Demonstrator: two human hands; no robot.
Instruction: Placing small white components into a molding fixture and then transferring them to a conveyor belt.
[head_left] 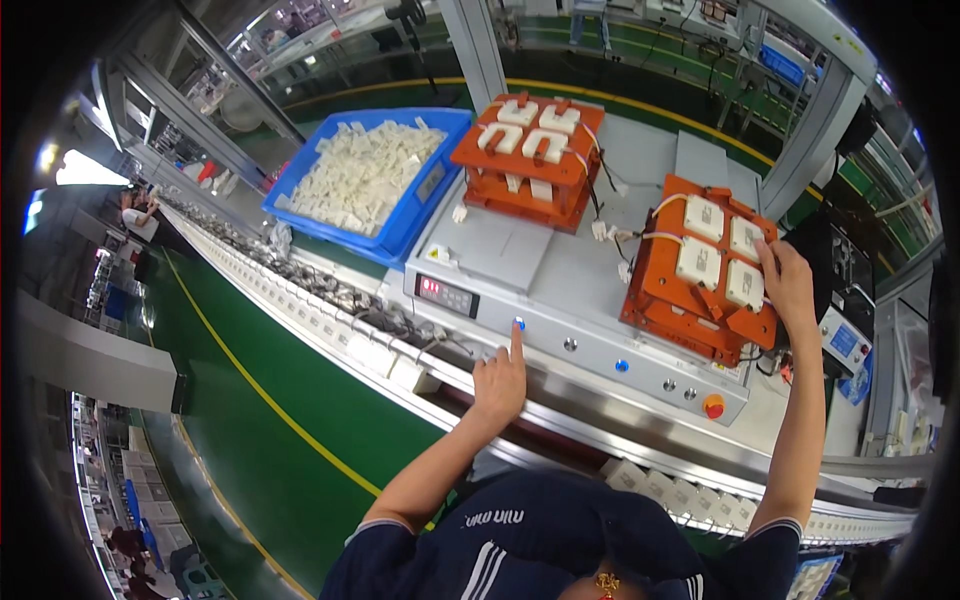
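Note:
My left hand [500, 386] has its index finger stretched onto a blue-lit button [519, 324] on the front of a grey machine [545, 333]. The other fingers of that hand are curled and hold nothing. At the right, my right hand [788, 282] bends its fingers over the edge of a white square block [746, 238] in an orange fixture [660, 290]; its thumb is partly hidden. More white blocks sit in the same fixture. A second orange fixture [575, 180], farther back, carries several white open-centred parts [500, 138].
A blue bin [408, 232] full of small white parts stands left of the machine. The front panel has a red digital display [445, 294], more buttons and an orange-red knob [713, 405]. Loose cables lie between the fixtures. A conveyor [310, 318] with white items runs along the near side.

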